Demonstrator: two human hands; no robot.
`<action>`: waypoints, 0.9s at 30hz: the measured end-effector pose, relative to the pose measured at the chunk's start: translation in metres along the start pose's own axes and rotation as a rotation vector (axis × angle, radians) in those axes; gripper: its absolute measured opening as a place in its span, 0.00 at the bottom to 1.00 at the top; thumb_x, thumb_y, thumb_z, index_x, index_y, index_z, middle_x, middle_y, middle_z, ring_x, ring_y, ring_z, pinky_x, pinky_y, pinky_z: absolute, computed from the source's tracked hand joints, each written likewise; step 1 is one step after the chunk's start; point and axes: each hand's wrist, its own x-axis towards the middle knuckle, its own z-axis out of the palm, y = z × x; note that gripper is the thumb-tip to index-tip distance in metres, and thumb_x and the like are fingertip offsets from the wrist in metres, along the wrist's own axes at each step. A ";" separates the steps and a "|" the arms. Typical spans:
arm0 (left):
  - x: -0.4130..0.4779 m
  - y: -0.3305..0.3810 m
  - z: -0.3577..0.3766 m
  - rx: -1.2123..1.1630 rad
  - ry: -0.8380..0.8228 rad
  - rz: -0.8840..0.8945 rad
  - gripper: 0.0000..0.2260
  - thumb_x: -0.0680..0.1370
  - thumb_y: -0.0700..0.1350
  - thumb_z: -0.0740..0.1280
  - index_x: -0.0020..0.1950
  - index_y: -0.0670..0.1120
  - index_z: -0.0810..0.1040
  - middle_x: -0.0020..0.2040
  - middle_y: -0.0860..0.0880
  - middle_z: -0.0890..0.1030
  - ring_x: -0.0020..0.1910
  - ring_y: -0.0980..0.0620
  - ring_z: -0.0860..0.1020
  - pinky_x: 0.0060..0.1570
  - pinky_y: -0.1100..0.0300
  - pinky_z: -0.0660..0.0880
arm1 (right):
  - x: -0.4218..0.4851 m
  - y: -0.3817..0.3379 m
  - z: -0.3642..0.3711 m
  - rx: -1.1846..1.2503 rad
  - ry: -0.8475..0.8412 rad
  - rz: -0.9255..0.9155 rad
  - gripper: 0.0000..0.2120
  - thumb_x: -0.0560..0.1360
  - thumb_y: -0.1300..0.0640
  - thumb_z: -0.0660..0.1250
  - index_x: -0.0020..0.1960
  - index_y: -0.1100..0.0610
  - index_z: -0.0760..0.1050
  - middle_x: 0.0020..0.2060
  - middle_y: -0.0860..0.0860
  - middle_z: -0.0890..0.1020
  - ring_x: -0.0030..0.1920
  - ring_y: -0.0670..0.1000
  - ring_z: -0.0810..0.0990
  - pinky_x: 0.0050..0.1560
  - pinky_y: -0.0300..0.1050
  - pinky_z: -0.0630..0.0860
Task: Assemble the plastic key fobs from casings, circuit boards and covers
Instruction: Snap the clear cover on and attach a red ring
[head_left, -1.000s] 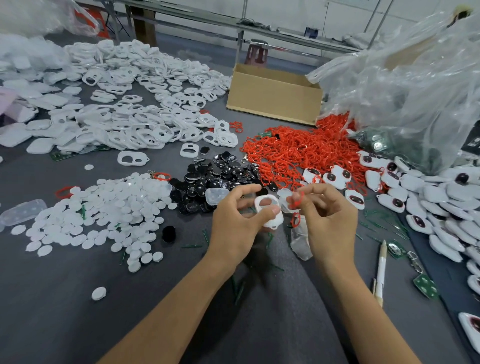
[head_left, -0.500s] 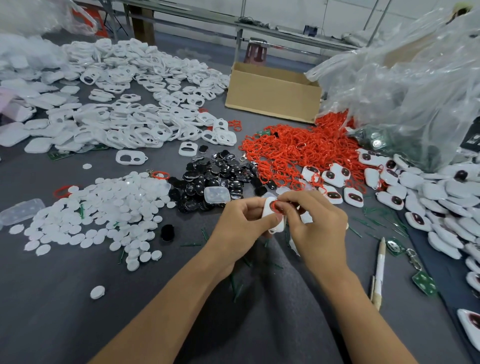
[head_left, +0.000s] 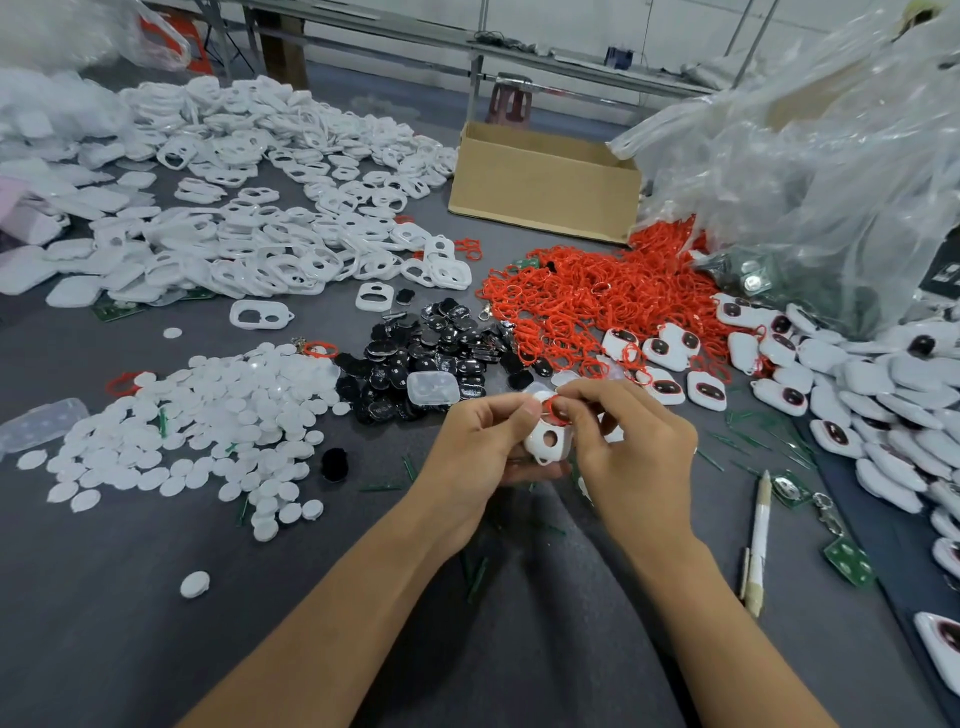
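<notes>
The white plastic key fob casing (head_left: 545, 448) sits tilted between the 2 hands, above the near middle of the grey table (head_left: 156, 623). The left hand (head_left: 475, 457) curls round its left edge, gripping it. The right hand (head_left: 631, 457) pinches a small red rubber ring (head_left: 560, 413) at the casing's far end. Both forearms reach in from the near edge.

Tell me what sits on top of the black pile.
A clear plastic cover lies on the near edge of the black pile. Pieces beneath it show only dimly; anything deeper is covered.
</notes>
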 end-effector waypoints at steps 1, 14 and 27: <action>0.000 0.000 0.000 0.012 0.002 0.004 0.10 0.81 0.40 0.61 0.48 0.41 0.82 0.38 0.47 0.84 0.36 0.55 0.82 0.36 0.60 0.80 | 0.000 0.000 0.000 -0.002 0.002 -0.005 0.05 0.71 0.65 0.69 0.43 0.58 0.82 0.38 0.49 0.83 0.38 0.45 0.76 0.40 0.46 0.76; -0.002 -0.002 0.002 -0.015 0.004 0.043 0.12 0.80 0.42 0.63 0.43 0.43 0.84 0.37 0.45 0.82 0.34 0.55 0.81 0.35 0.62 0.79 | -0.001 -0.002 0.007 -0.081 0.004 -0.064 0.06 0.73 0.63 0.65 0.43 0.60 0.81 0.38 0.52 0.82 0.38 0.52 0.78 0.42 0.49 0.75; -0.003 0.000 0.000 -0.100 0.063 0.072 0.08 0.79 0.37 0.64 0.46 0.39 0.83 0.37 0.45 0.83 0.36 0.51 0.82 0.36 0.56 0.82 | 0.000 -0.007 0.009 0.260 0.005 0.116 0.07 0.69 0.66 0.70 0.42 0.56 0.83 0.40 0.46 0.83 0.44 0.47 0.80 0.49 0.31 0.71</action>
